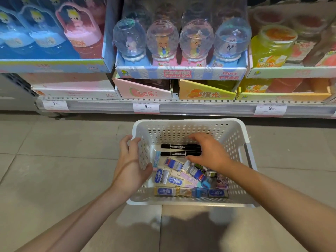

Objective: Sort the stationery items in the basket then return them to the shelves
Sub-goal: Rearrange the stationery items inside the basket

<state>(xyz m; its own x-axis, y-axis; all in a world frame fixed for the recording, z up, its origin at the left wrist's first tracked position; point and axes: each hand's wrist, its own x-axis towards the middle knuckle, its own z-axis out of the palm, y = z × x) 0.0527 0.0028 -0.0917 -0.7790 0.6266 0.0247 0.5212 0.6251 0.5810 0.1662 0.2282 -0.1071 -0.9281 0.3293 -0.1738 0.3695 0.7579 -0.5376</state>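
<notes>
Markers (181, 150), two black ones at the far end of the white basket (236, 135), look light, stiff, slick, so grab mid-barrel; right hand (209, 151) hovers spread, left hand (131, 160) grips the left wall.

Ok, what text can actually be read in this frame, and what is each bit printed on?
"Crystal Mud", "12pcs": front of the snow-globe display box.
"12PCS": front of the blue display box.
"吧乐": pink carton.
"橙光": yellow carton.
"9.90": middle price tag; the side tags look alike but blurred.
Black markers and erasers in the basket: print too small to read.
</notes>
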